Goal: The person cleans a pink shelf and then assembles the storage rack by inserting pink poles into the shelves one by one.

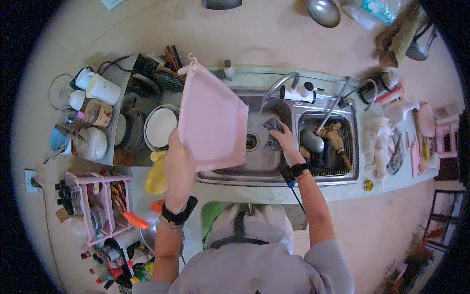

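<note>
My left hand (179, 159) is closed on the near left edge of a pink plastic basin (215, 117). The basin is tipped up on its side over the left bowl of the steel sink (230, 175), hiding much of that bowl. My right hand (285, 138) grips a crumpled dark grey cloth (271, 133) above the right part of the same bowl, near the drain (251, 142). A curved tap (279, 84) arches over the bowl just beyond the cloth. Between my right hand and the basin there is a gap.
The smaller right bowl holds a black rack (320, 171), a ladle-like rounded metal piece (312, 141) and brownish items. Stacked white bowls (161, 127) stand left of the basin. A yellow cloth (156, 174) lies at the counter's front edge. Whitish plastic bags (378, 142) sit to the right.
</note>
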A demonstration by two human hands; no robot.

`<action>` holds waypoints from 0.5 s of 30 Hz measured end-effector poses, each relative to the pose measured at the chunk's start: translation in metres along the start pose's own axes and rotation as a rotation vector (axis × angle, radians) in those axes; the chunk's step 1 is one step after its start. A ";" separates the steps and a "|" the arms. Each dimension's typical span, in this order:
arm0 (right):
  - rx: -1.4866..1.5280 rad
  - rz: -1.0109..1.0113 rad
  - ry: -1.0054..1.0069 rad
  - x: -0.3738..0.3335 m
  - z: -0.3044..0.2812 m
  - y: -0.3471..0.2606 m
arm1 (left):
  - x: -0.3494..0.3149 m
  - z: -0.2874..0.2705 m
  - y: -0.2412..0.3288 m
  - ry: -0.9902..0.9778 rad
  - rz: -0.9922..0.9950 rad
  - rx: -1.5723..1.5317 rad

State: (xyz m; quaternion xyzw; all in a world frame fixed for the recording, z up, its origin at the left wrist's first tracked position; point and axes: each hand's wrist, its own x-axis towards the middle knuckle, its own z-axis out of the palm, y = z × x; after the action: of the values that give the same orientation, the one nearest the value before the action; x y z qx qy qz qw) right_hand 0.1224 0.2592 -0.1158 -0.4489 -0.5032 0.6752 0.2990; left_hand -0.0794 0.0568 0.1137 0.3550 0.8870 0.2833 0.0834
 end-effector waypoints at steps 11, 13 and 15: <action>0.654 0.193 -0.132 0.058 0.026 0.009 | -0.008 0.056 0.016 0.005 -0.006 0.226; 0.680 0.006 -0.233 0.064 0.026 0.013 | -0.008 0.061 0.014 -0.024 -0.036 0.168; 0.946 0.241 -0.203 0.069 0.032 0.014 | -0.012 0.064 0.004 -0.026 0.030 0.210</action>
State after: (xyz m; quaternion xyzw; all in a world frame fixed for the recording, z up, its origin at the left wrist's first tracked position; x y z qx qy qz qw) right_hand 0.0654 0.3007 -0.1474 -0.2510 -0.1127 0.8995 0.3395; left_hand -0.0459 0.0791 0.0624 0.3785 0.9052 0.1856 0.0529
